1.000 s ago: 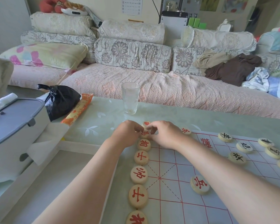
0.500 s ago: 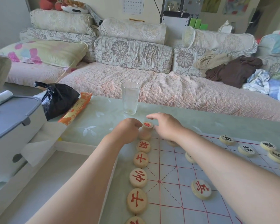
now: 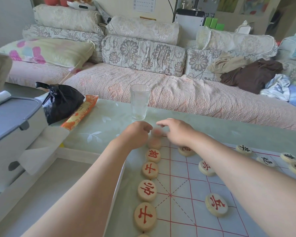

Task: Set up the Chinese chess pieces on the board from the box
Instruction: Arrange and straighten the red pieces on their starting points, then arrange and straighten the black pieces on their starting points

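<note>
Well, on my feed both hands meet at the far left corner of the board (image 3: 179, 209), which lies flat on the green table (image 3: 109, 120). The left hand (image 3: 137, 134) is curled into a loose fist, its fingertips just beside a blurred piece (image 3: 156, 132). I cannot tell whether it pinches that piece or only touches it. The right hand (image 3: 176, 132) hangs on the other side of the same piece, fingers relaxed and slightly spread, holding nothing, with its index finger reaching toward the left hand.

Along the board's left edge toward me I see a row of red pieces (image 3: 147, 192), flat and letters up. The one nearest the hands is too blurred to read. A near red piece (image 3: 216, 204) and a middle red piece (image 3: 206, 167) sit further in on the grid, and a third piece (image 3: 185, 150) shows partly under the right wrist. The black pieces (image 3: 267, 160) lie scattered at the right edge.

Just beyond the hands stands a glass (image 3: 140, 101). A black bag (image 3: 61, 101) and an orange packet (image 3: 80, 114) lie side by side at the table's far left.
</note>
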Available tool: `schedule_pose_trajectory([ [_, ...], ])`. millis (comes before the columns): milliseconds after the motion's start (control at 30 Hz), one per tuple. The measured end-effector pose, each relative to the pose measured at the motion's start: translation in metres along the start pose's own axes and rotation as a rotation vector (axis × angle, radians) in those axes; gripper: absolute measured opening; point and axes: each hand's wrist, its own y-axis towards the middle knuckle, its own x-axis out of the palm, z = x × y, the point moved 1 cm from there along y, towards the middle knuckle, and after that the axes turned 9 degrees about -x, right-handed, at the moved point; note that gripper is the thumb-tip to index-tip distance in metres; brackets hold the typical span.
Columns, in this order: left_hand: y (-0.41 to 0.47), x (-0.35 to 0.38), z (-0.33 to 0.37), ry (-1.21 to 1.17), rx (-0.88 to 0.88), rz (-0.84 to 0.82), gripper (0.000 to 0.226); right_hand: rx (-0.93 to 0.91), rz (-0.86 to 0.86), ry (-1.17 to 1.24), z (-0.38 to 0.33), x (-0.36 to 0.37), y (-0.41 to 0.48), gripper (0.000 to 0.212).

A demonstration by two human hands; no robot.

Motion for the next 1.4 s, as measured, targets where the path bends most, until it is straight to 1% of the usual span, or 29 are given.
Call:
schedule_pose_trajectory([
  [33, 0.0, 0.002, 0.0, -0.002, 0.002, -0.006, 0.048, -0.007, 0.004, -0.007, 0.0, 0.0, -0.002, 0.052],
  [167, 0.0, 0.006, 0.001, -0.004, 0.023, -0.04, 0.045, 0.011, 0.053, -0.043, -0.001, -0.001, -0.002, 0.038],
  [300, 0.0, 0.006, 0.001, 0.03, 0.039, -0.045, 0.045, 0.043, 0.065, -0.039, 0.001, -0.004, -0.004, 0.04],
  [400, 0.001, 0.006, 0.0, 0.018, 0.042, -0.024, 0.045, 0.027, 0.05, -0.024, 0.0, -0.003, -0.006, 0.049],
  [500, 0.002, 0.007, 0.001, -0.005, 0.051, -0.049, 0.045, 0.028, 0.085, -0.016, -0.001, 0.0, -0.005, 0.038],
  [567, 0.003, 0.008, 0.001, -0.004, 0.052, -0.057, 0.044, 0.04, 0.089, -0.009, 0.0, 0.002, -0.005, 0.036],
  [700, 0.006, 0.007, -0.001, 0.021, 0.02, -0.005, 0.043, 0.034, 0.101, -0.002, 0.0, 0.006, -0.007, 0.036],
  [833, 0.006, 0.007, -0.001, 0.017, 0.037, -0.012, 0.044, 0.01, 0.117, 0.007, -0.002, 0.01, -0.009, 0.037],
  [1000, 0.006, 0.007, -0.004, 0.027, 0.051, 0.024, 0.036, 0.002, 0.121, -0.002, -0.003, 0.01, -0.009, 0.036],
  [1200, 0.009, 0.008, 0.0, 0.05, 0.062, 0.073, 0.023, 0.01, 0.104, 0.012, -0.005, 0.013, -0.007, 0.033],
  [1400, 0.009, 0.01, -0.001, 0.055, 0.056, 0.111, 0.02, 0.015, 0.091, 0.011, -0.005, 0.012, -0.005, 0.034],
])
